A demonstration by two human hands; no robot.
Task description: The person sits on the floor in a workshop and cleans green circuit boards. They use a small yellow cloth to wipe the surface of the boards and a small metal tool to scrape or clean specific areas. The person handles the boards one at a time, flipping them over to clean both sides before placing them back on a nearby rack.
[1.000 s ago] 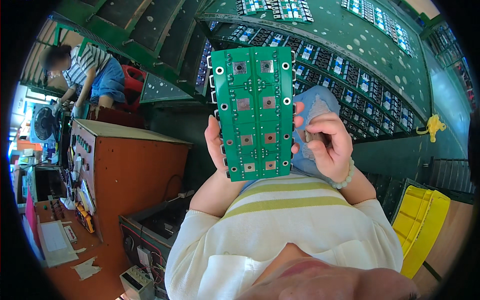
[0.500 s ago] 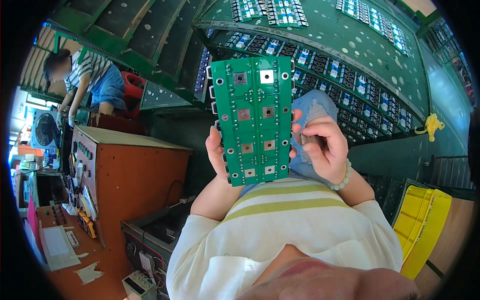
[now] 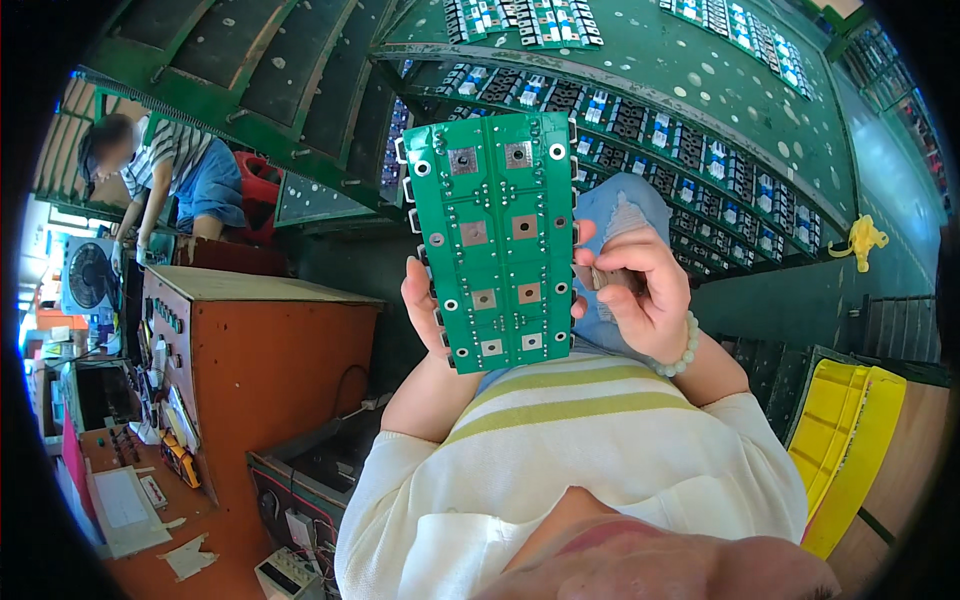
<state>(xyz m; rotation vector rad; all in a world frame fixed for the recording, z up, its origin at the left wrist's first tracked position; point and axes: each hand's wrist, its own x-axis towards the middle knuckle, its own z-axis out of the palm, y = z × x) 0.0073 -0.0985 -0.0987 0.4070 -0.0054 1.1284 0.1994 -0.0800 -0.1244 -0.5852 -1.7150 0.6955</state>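
Note:
A green circuit board [image 3: 503, 260] stands almost upright in front of me, its underside with square metal pads and ringed holes facing me. My left hand [image 3: 427, 308] is closed round it from behind, thumb at the left edge and fingertips showing past the right edge. Black and metal parts stick out along both long sides. Just right of the board, my right hand [image 3: 650, 295] pinches a small brownish-grey piece [image 3: 612, 279], partly hidden by the fingers; its kind is unclear. The pinching fingertips are close to the board's right edge.
Green metal shelves [image 3: 620, 70] ahead hold several rows of boards. An orange-brown cabinet [image 3: 285, 350] stands at left, near another person [image 3: 180, 165] bending over. A yellow plastic bin [image 3: 840, 440] is at right; a yellow cloth-like thing [image 3: 862, 242] hangs from the shelf corner.
The board has shifted slightly left and tilted a little, with my left hand still round it. My right hand has moved slightly, still pinching the small piece.

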